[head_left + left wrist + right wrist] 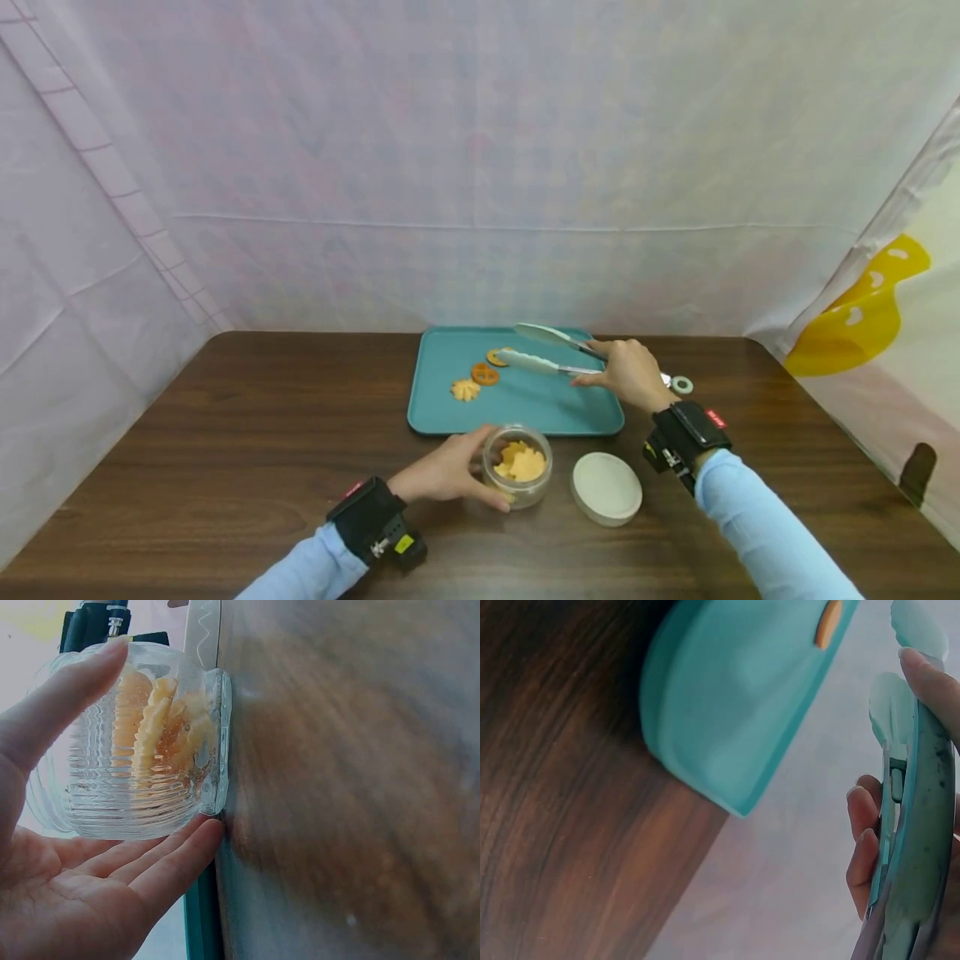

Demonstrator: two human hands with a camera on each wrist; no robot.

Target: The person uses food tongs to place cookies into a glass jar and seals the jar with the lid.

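My left hand (450,467) holds a glass jar (531,497) upright on the table, thumb on the near side and fingers on the far side. Yellow wavy-edged biscuits (522,463) lie inside the jar, whose mouth is uncovered. In the left wrist view the ribbed glass wall (97,810) shows between thumb and fingers. Over the teal tray (540,412), my right hand (632,375) grips metal tongs (534,362) with pale green tips spread apart and nothing between them. One tip overlaps a round biscuit (495,357) in the head view.
Also on the tray lie an orange pretzel-like snack (485,374) and a flower-shaped biscuit (465,390). A white round lid (607,488) rests on the brown table (225,467) to the right of the jar. Behind the tray hangs a pale curtain (472,167).
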